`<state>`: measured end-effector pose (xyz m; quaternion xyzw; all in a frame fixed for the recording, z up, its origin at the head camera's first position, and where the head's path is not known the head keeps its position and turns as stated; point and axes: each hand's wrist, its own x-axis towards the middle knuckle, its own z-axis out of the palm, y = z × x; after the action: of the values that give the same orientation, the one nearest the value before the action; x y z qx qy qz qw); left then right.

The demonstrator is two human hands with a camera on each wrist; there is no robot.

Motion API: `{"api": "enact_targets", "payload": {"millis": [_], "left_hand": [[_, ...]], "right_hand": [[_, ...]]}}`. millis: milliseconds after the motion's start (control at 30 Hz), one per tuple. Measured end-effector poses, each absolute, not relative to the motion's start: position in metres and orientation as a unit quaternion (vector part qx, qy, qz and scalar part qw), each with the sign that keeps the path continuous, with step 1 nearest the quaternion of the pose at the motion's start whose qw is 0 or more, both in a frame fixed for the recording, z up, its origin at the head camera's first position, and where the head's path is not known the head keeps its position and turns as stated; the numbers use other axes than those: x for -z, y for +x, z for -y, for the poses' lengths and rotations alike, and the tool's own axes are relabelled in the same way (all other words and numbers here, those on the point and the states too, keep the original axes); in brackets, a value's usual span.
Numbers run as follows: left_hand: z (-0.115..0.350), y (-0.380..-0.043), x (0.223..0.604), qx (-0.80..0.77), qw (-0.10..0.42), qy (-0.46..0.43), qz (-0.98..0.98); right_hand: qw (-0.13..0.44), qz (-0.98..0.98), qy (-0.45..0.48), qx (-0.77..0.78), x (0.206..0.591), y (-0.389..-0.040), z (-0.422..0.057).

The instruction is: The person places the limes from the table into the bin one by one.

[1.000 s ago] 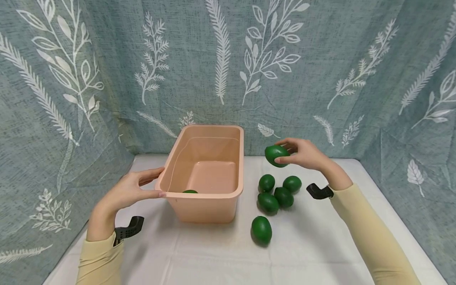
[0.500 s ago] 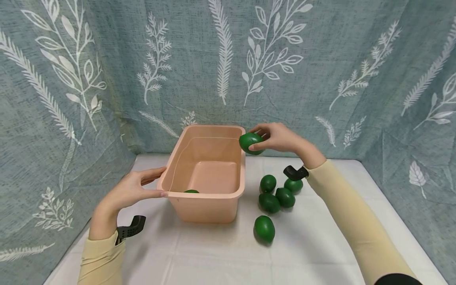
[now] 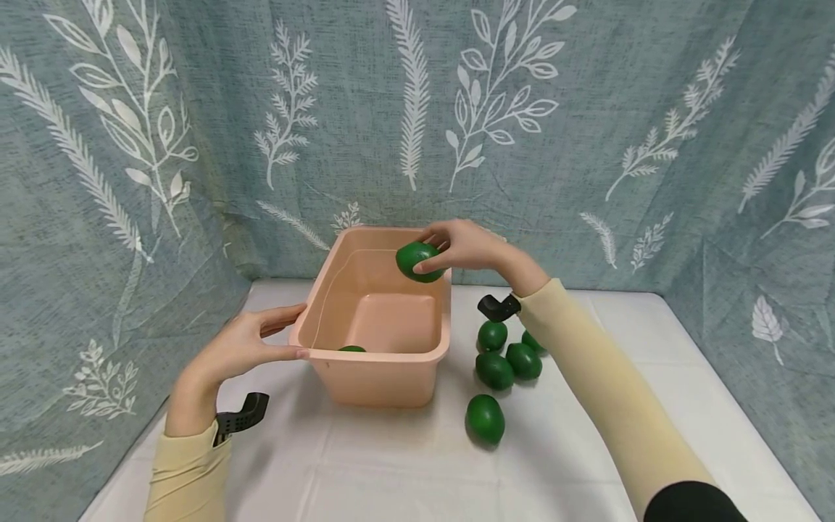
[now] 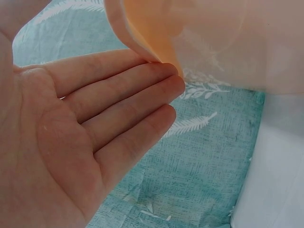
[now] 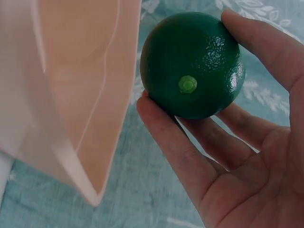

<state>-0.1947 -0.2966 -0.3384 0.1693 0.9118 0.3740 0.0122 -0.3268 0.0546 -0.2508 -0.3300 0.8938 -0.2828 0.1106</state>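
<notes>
My right hand (image 3: 466, 245) holds a dark green lime (image 3: 417, 262) between thumb and fingers, above the right side of a peach plastic bin (image 3: 378, 380). In the right wrist view a pale stem scar shows on the glossy lime (image 5: 190, 61), beside the bin wall (image 5: 102, 118). At the bin's near left corner, my left hand (image 3: 241, 348) touches the rim with straight fingers and the thumb. The left wrist view shows the fingertips (image 4: 166, 85) against the rim. Another lime (image 3: 352, 349) lies inside the bin, mostly hidden by the front wall.
Right of the bin, several limes (image 3: 494, 370) cluster on the white tablecloth (image 3: 391, 464), one partly behind the right sleeve (image 3: 600, 377). A single lime (image 3: 485, 420) lies nearer the front. A patterned teal curtain (image 3: 365, 109) stands behind the table.
My right hand has carried the lime left, from above the cluster, across the bin's right rim to over the bin. The left hand has stayed at the bin's corner.
</notes>
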Motion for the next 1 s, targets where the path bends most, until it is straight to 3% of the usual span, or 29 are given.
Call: {"api": "enact_targets", "payload": {"millis": [400,1000], "left_hand": [[0.292,-0.197,0.338,-0.378,0.014,0.170,-0.910],[0.294,-0.194,0.338,-0.389,0.019,0.170,-0.905]], "right_hand": [[0.102,-0.872,-0.354,0.323,0.263,-0.329,-0.031],[0.070,-0.854,-0.365,0.364,0.271,-0.304,-0.073]]}}
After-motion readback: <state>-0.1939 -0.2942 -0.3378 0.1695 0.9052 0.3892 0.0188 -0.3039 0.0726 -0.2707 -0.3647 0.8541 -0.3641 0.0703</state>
